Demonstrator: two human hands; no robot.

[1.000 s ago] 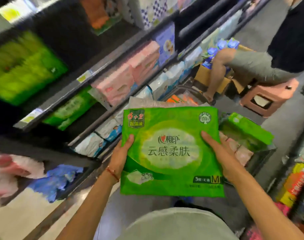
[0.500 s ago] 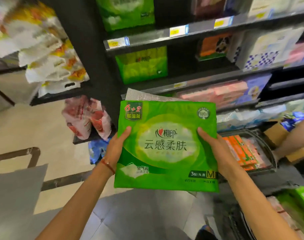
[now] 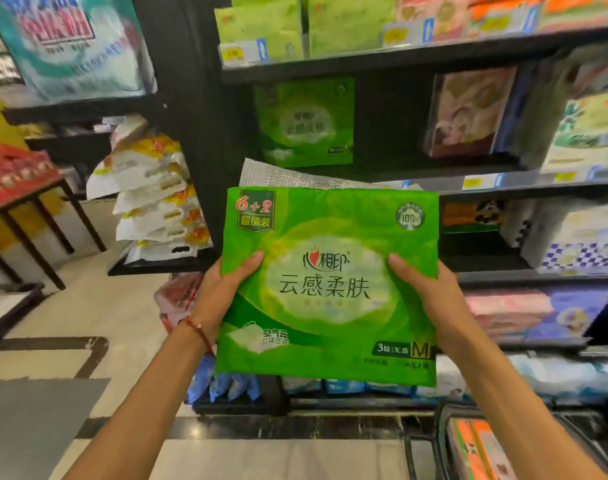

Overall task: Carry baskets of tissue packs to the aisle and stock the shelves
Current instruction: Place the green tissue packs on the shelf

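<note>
A large green tissue pack is held upright in front of me, its printed face toward the camera. My left hand grips its left edge and my right hand grips its right edge, thumbs on the front. Behind the pack rise the black shelves. A matching green pack stands on the shelf straight ahead, with dark free room beside it. A basket holding orange packs sits on the floor at the lower right.
Other tissue packs fill the shelves to the right and above. White and yellow bags are stacked on a side rack at the left. A dark table with red goods stands farther left. Tiled floor lies below.
The view has swung from the aisle to face the shelves and tilted upward. The green pack has risen with both hands, closer to the shelf holding the matching pack.
</note>
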